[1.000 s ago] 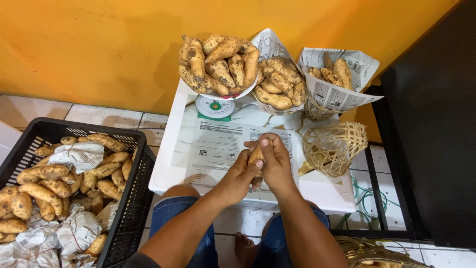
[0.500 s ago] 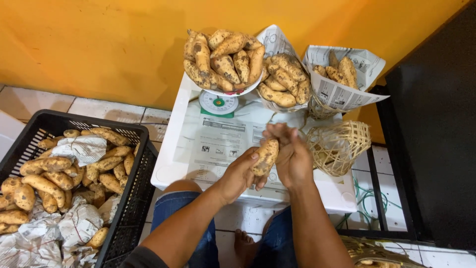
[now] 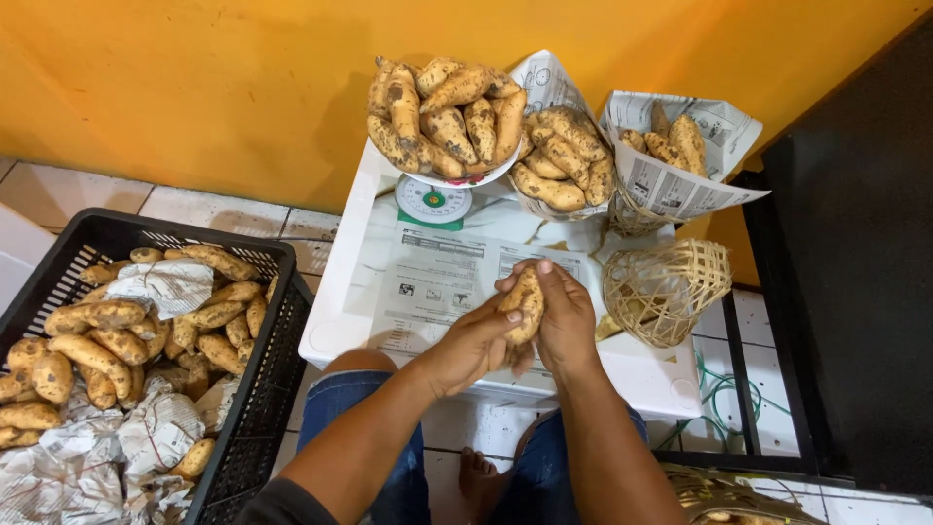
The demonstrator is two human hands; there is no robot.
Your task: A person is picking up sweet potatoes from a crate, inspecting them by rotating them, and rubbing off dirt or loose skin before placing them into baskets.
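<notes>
Above the white table (image 3: pixel 641 374), both hands' grip clamps an oblong, tan, dirt-speckled sweet potato (image 3: pixel 524 303).

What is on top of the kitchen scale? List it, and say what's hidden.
A white bowl sits on the kitchen scale, heaped with dirt-smudged sweet potatoes. The pile covers the bowl's inside, and the bowl hides the scale's platform; only the round dial face shows below it.

One head-worn camera looks steeply down, close above the white table (image 3: pixel 389 292).

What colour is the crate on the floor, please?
Black, in the head view: the crate has latticed sides.
</notes>
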